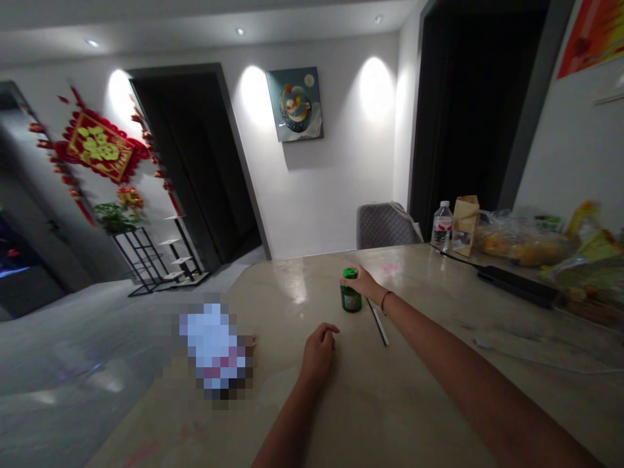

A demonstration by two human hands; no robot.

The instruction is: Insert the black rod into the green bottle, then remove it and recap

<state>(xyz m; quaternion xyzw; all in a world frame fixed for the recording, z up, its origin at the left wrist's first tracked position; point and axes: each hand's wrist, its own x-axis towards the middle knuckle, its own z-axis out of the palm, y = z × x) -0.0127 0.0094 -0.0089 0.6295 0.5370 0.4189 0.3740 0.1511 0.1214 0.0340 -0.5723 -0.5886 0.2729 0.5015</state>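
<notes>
A small green jar with a bright green lid and a label stands upright on the table. My right hand is wrapped around its upper part from the right, just under the lid. A dark cord circles my right wrist. My left hand rests on the tabletop nearer to me, its fingers loosely curled with nothing visible in them, apart from the jar. Between the jar and my right forearm lies a slim black-and-white stick, its far end close to my right wrist.
The pale marble table spreads around my hands. On its right side are a water bottle, a paper bag, plastic bags of food, a black oblong device and a white cable. A grey chair stands behind. A pixelated patch covers something left.
</notes>
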